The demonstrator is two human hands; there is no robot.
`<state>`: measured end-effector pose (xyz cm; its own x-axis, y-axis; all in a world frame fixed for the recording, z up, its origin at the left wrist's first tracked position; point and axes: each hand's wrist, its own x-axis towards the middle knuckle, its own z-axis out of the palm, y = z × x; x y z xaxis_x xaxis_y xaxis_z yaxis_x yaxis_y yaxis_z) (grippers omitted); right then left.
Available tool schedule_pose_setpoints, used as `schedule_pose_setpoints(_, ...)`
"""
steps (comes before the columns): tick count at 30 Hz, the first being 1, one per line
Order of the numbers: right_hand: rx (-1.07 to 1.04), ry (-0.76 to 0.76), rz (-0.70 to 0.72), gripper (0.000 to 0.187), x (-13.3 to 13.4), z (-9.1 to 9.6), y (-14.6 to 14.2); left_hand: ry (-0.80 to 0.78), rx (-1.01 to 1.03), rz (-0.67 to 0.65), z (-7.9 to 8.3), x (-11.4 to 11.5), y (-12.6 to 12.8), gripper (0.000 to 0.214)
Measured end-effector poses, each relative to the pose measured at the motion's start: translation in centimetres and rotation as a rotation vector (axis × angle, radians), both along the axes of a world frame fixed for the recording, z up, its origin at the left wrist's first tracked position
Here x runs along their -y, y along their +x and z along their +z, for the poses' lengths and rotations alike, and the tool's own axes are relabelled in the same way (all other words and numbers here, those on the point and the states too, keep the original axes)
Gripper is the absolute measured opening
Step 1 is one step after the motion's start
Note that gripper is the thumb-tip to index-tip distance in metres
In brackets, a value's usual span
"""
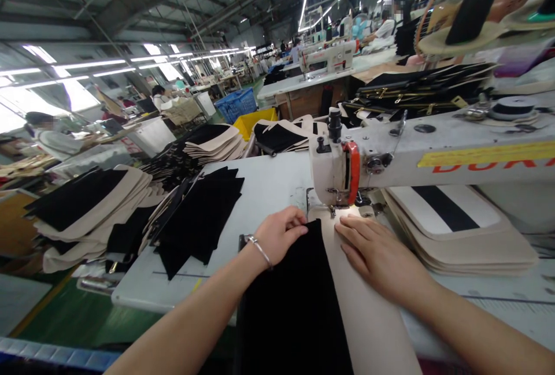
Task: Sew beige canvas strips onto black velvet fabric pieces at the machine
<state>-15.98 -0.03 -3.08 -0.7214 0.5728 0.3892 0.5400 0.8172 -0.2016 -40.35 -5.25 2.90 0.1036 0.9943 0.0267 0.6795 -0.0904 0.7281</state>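
A black fabric strip [295, 305] lies beside a beige panel [368, 323] on the sewing table, both running toward the needle of a white sewing machine [342, 167]. My left hand [281, 233], with a bracelet on the wrist, pinches the far edge of the black strip. Flat on the beige panel, just right of the seam and close to the presser foot, rests my right hand [373, 251] with its fingers stretched out.
A pile of black cut pieces [199, 219] lies to the left on the table [269, 184]. Stacked beige panels [459, 230] sit under the machine arm at right. More beige and black stacks [87, 201] stand further left. Other workers sit at machines behind.
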Motion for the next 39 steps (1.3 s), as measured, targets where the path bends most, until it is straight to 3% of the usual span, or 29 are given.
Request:
schedule_pose_setpoints(3,0.003,-0.009,-0.009,0.039,0.1,-0.1,0.1,0.082,-0.165,-0.071,-1.3,-3.0,2.0,0.006)
schedule_pose_setpoints(6,0.008,-0.022,-0.018,0.042,0.2,-0.2,0.3,0.094,-0.295,-0.021,-2.6,-4.9,3.2,0.004)
schedule_pose_setpoints(16,0.046,-0.038,-0.029,0.054,0.1,0.1,0.3,0.066,-0.339,0.044,-3.5,-6.5,3.2,0.006)
schedule_pose_setpoints(20,0.059,-0.035,-0.044,0.054,0.3,0.0,0.3,0.126,-0.374,0.027,-3.0,-5.6,3.5,0.007)
schedule_pose_setpoints(24,0.045,-0.055,-0.034,0.048,0.3,-0.1,0.3,0.274,-0.493,-0.229,-2.4,-2.9,3.6,0.016)
schedule_pose_setpoints(26,0.035,-0.061,-0.035,0.047,0.2,-0.1,0.3,0.298,-0.505,-0.29,-2.5,-1.8,3.6,0.022)
schedule_pose_setpoints(39,0.054,-0.04,-0.066,0.043,0.4,0.0,0.3,0.389,-0.493,-0.298,-4.2,-2.1,3.4,0.025)
